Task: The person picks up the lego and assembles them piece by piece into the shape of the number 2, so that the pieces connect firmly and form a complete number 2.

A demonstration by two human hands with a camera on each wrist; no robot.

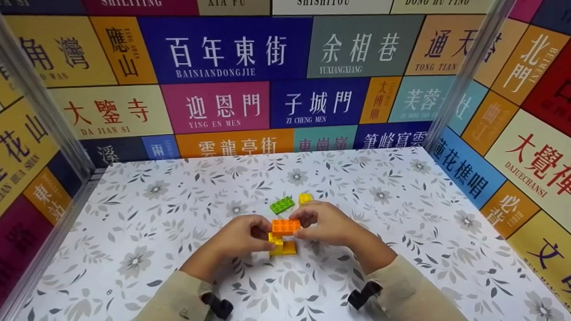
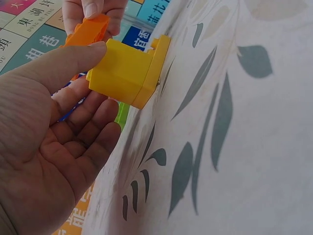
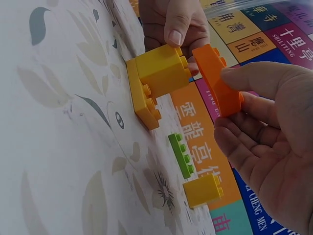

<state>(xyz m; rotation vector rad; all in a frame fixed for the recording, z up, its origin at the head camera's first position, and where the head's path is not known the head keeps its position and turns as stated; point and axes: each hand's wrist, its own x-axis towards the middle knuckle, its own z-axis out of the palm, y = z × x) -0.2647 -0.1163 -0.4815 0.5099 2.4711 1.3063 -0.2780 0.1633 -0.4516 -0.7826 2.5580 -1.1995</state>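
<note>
Orange brick hangs between the two hands, just above the yellow stack, with a gap showing in the right wrist view. It looks light and stiff, unlikely to break, its smooth sides perhaps slightly slippery; opposite sides, clear of the studs, should give the surest hold. The right hand pinches it between thumb and fingers, while the left hand pinches the stack's upper brick. Both forearms angle inward, palms turned towards each other.
</note>
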